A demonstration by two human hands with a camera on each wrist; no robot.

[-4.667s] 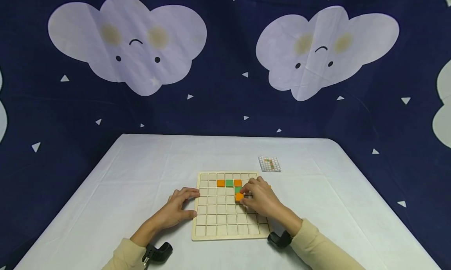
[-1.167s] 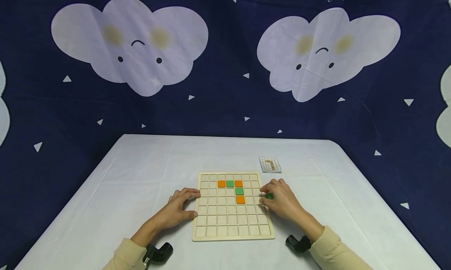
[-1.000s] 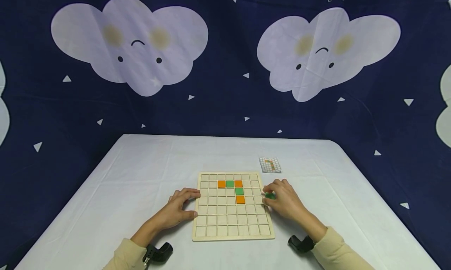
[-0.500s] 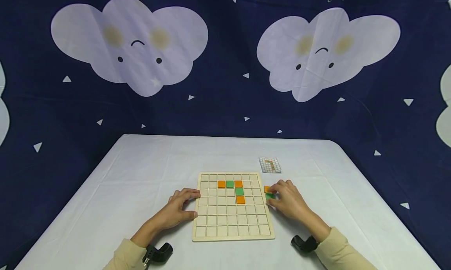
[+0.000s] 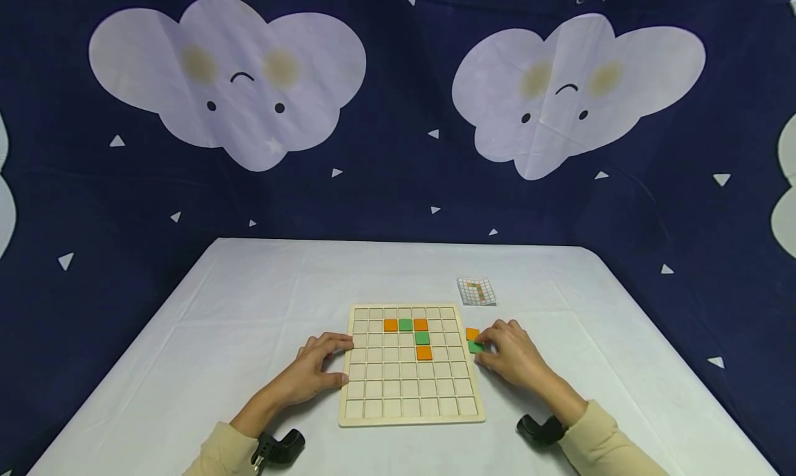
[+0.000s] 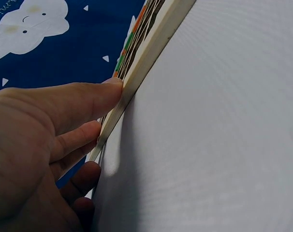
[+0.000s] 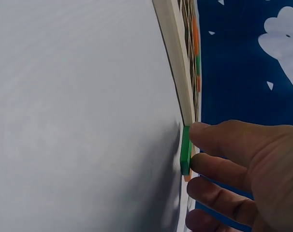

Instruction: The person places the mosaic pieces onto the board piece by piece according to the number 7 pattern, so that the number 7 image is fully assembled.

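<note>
The left hand (image 5: 311,372) rests fingers-apart against the wooden grid board (image 5: 401,389); the right hand (image 5: 511,351), parted at the loose green tile (image 5: 475,347), could carelessly nudge the adjoining orange tile (image 5: 472,333) askew.

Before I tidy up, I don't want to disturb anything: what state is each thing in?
Board: lying flat, partly filled.
Tiles on board: five, set in squares.
Loose orange tile: off the board.
Loose green tile: off the board.
Picture card: printed side up.
White cloth: spread, creased.
Wall cloth: hanging.
Wrist devices: worn.
Left hand: touching board's left edge.
Right hand: at the green tile; grip unclear.
</note>
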